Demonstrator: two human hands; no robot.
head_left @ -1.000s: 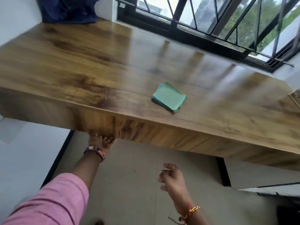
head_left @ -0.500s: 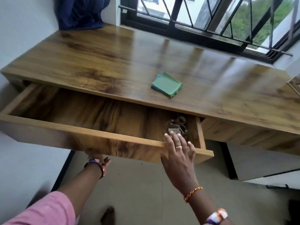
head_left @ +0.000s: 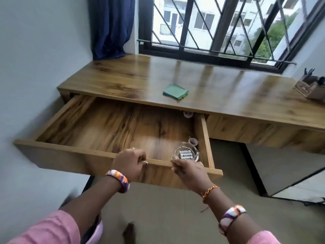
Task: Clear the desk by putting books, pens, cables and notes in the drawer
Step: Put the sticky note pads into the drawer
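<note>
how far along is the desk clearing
Done: the drawer is pulled wide open. In hand: the left hand and right hand grip its front edge. Left: the green notes lie on the desk; the pen holder stands at its right end.

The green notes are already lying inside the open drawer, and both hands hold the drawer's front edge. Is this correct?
Not quite. The green notes lie on the desk top, not inside the drawer, as the head view shows. The rest holds: the left hand and right hand hold its front edge.
</note>
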